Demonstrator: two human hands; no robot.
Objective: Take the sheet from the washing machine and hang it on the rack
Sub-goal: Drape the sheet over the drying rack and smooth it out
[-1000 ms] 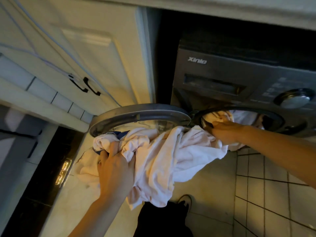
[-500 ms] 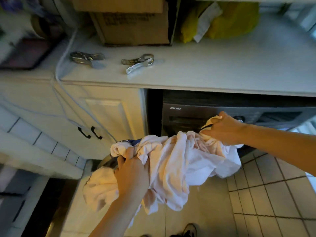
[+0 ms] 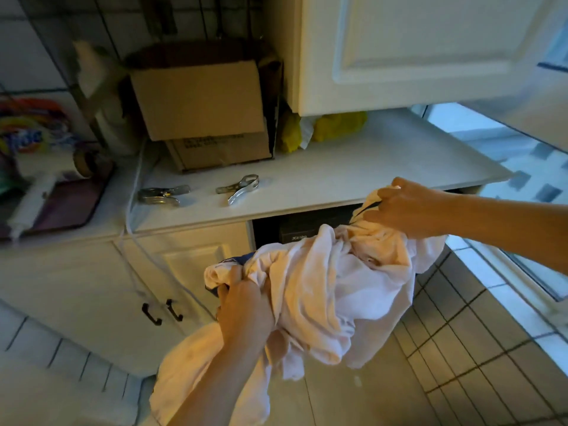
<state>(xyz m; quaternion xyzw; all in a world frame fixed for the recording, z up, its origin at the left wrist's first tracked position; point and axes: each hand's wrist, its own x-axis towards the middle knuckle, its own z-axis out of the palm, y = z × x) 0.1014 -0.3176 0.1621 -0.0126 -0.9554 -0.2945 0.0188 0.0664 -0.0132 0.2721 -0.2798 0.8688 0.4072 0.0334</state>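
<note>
Whereas a second ago the sheet (image 3: 332, 287) trailed out of the washer (image 3: 299, 230) through its open door, it now hangs wholly clear of the drum, bunched in front of the counter (image 3: 353, 176) and mostly below its edge. The person has straightened up with it, and the view has climbed from the door ring to the counter top.

The left hand (image 3: 246, 312) grips a thick wad of cloth low in front of the counter, fingers wrapped well round it. The right hand (image 3: 402, 207) pinches a fold level with the counter's front edge, further right, fingers curled tight. Between them the sheet sags in a loose heap, and a long tail drops past the left forearm towards the floor (image 3: 461, 348).

The taking-out looks done, I'd say. What's left is the carry and the hanging, and no rack shows from here.

As for edges, the counter's front lip runs just behind the right hand, and a cupboard (image 3: 415, 50) overhangs the counter, so lifting the bundle straight up there looks cramped. Two metal clips (image 3: 238, 189) lie on the counter, left of the right hand, and a box (image 3: 199, 99) stands at the back of it. I can't see the washer door behind the cloth.

The open room is the tiled floor in front of the counter and off to its right. That hanging tail could drag or snag on the way.
</note>
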